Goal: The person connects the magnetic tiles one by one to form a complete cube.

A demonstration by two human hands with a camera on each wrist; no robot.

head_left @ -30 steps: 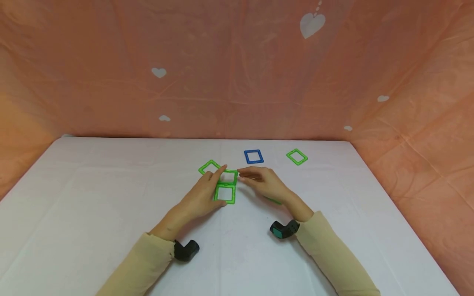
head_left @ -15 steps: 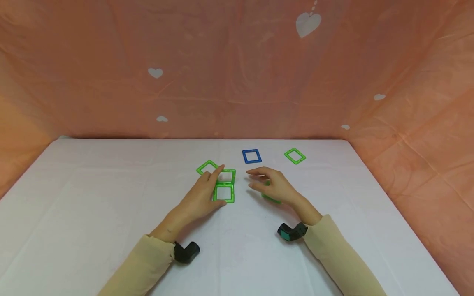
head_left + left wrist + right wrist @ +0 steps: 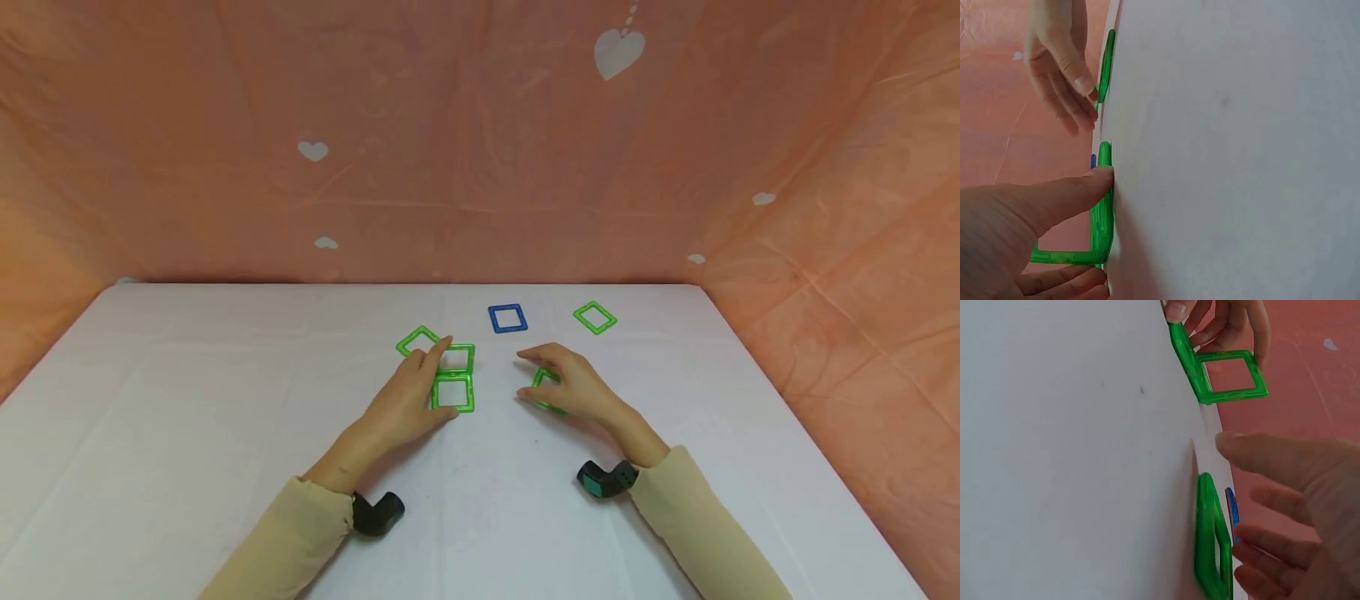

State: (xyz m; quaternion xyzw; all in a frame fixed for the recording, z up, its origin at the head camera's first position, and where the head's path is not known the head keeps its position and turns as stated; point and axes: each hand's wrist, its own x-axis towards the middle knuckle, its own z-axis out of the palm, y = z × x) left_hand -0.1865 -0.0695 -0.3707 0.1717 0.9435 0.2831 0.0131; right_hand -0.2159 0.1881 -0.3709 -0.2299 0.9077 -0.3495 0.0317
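My left hand (image 3: 405, 396) holds two green magnetic tile frames joined along one edge. One square tile (image 3: 472, 393) lies flat, thumb at its near edge. The other, an upright tile (image 3: 1063, 257), rises from the flat one's far edge, with the index finger over its top left. My right hand (image 3: 573, 385) hovers empty to the right, thumb and fingers spread apart. Beneath it is another green tile (image 3: 1205, 537), partly hidden by the hand in the head view.
A blue tile frame (image 3: 492, 320) lies toward the back of the white table (image 3: 187, 400). Right of it is a green tile frame (image 3: 586, 324). Another green frame (image 3: 409, 337) shows behind my left hand. An orange curtain (image 3: 465, 167) hangs at the back.
My right hand has drawn back from the upright tile, moving right and toward me over the loose green tile, its thumb and fingers spreading. My left hand stays on the joined tiles.
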